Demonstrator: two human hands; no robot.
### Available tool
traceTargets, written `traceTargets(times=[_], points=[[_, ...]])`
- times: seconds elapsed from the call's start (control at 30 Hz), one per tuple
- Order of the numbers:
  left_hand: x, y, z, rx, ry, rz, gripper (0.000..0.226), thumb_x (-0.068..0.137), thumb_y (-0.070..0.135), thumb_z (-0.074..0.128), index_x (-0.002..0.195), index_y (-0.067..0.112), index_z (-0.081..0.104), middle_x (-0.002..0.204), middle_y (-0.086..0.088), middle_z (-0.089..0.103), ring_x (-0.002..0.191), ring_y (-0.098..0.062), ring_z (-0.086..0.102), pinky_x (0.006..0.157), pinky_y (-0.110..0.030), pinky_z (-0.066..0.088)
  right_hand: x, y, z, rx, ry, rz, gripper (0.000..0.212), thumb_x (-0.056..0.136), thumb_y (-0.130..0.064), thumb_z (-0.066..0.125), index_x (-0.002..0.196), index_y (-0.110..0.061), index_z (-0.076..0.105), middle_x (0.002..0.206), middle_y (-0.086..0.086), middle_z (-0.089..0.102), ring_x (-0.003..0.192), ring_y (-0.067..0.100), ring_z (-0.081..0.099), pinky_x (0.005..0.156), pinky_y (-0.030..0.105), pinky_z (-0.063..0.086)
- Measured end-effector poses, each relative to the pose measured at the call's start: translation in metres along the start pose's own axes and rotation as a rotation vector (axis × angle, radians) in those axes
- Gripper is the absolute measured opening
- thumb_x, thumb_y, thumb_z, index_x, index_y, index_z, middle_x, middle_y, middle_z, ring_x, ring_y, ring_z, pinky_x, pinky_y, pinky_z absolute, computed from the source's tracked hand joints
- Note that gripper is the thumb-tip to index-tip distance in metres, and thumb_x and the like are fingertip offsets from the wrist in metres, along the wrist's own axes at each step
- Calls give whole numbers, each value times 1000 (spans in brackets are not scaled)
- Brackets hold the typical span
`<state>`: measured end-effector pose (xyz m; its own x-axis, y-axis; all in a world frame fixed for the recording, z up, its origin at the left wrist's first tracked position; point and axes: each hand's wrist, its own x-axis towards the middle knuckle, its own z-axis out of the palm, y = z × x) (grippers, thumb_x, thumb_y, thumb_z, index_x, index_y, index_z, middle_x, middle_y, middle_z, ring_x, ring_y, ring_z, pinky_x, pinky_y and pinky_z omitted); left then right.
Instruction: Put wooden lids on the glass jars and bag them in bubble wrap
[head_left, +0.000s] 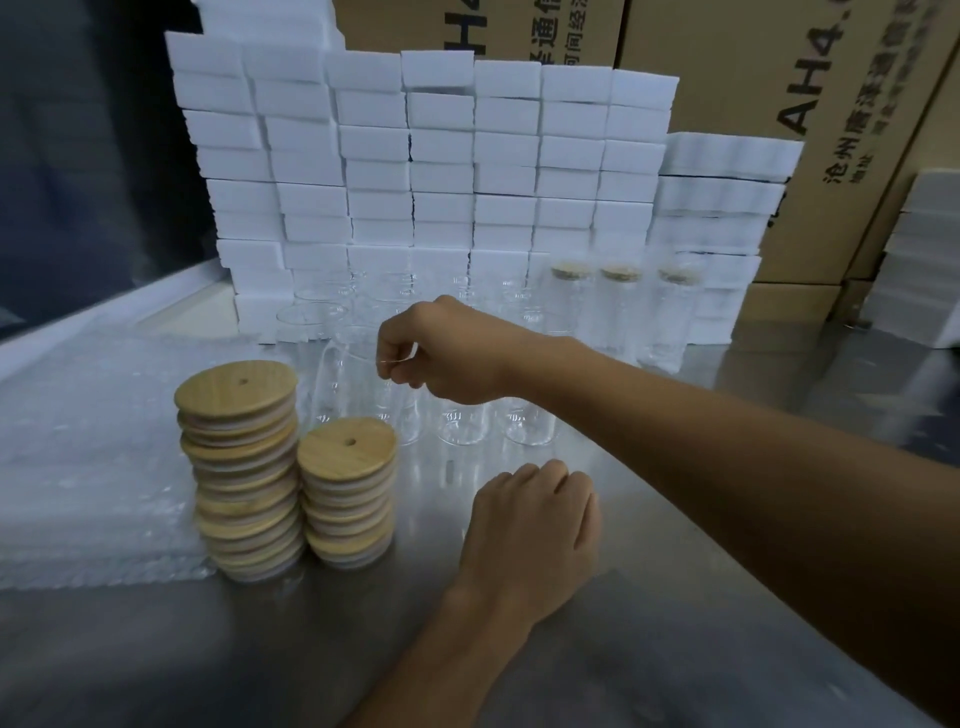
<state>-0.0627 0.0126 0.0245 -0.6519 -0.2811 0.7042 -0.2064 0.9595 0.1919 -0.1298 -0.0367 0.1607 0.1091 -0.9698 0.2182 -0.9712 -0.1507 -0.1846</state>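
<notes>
Head view shows the right hand (441, 353) reaching across the steel table (675, 545), thumb and forefinger pinching the rim of a clear glass jar (353, 384) at the front of the group of open jars (467, 415). The jar appears tilted towards the left; whether its base has left the table cannot be told, the glass being near invisible against the surface. The left hand (530, 525) rests knuckles-up on the table near the lids, fingers curled under; it seems to hold nothing, though the palm is hidden.

Two stacks of wooden lids, the taller stack (239, 467) and the shorter stack (348, 493), stand just left of the left hand. Bubble wrap (93, 457) lies flat further left. Three jars already lidded (618, 291) stand at the back right, against the white foam blocks (415, 171). Cardboard cartons (779, 130) stand behind.

Assessment: the step in hand is fetching one jar for lidding. A rim pinch is a weak hold on smooth glass; wrapping the fingers around the body would be safer. The jar should be lifted clear of its neighbours to avoid knocking them, and set down upright close to the shorter stack. The left hand is well placed to take the top lid from there and press it on squarely.
</notes>
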Motion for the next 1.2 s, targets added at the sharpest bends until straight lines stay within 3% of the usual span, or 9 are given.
traceTargets(times=[0.17,0.37,0.57,0.67,0.77,0.9,1.0,1.1,1.2], points=[[-1,0,0,0,76,86,17,82,21,68,68,15,62,58,1,53,48,-15,49,43,-23,38,-25,14,-3,8,-20,57,23,94,7,59,103,-11,70,92,-10,61,74,-9,54,66,10,40],[-2,2,3,-3,169,209,17,83,19,65,67,15,63,55,3,53,46,-13,46,45,-22,28,-55,27,-5,37,26,89,14,98,-2,61,106,-9,70,103,-1,70,91,13,66,74,19,50],[-1,4,3,9,313,263,26,80,15,70,58,12,58,48,-1,44,44,-22,40,44,-35,35,-90,40,-8,59,80,126,14,97,-3,63,105,-10,72,93,-11,65,77,-12,56,73,8,44],[4,9,-3,65,425,297,28,81,17,68,57,11,55,53,-3,44,52,-26,41,54,-37,32,-105,47,-8,65,136,130,11,98,-7,64,104,-10,72,93,-7,69,76,-3,59,72,14,44],[5,7,-6,112,489,220,10,79,20,68,81,12,61,80,-5,55,72,-27,52,69,-40,35,-114,51,-8,94,200,123,11,101,-13,60,105,-12,71,104,-2,72,92,13,64,79,22,50],[2,-1,1,105,609,71,47,78,28,68,117,15,45,127,-10,42,115,-27,48,91,-45,29,-120,48,-5,216,283,114,13,102,-16,56,95,-23,64,120,-2,64,105,8,64,85,24,54],[3,-5,3,6,640,-19,60,76,30,71,123,11,39,136,-16,36,128,-28,38,97,-46,30,-122,44,4,348,338,134,23,102,-14,54,86,-30,58,130,-4,57,106,2,63,86,17,51],[2,-5,7,-197,588,-113,71,75,29,76,129,10,35,142,-19,31,134,-32,37,104,-47,39,-125,46,17,529,404,195,18,103,-18,56,85,-24,59,133,-4,60,112,10,64,95,26,51],[1,-3,8,-494,475,-368,84,72,31,79,138,24,28,141,-1,39,128,-19,47,99,-43,46,-127,44,32,704,492,248,17,100,-35,58,93,-19,59,123,-2,67,110,19,68,94,36,52]])
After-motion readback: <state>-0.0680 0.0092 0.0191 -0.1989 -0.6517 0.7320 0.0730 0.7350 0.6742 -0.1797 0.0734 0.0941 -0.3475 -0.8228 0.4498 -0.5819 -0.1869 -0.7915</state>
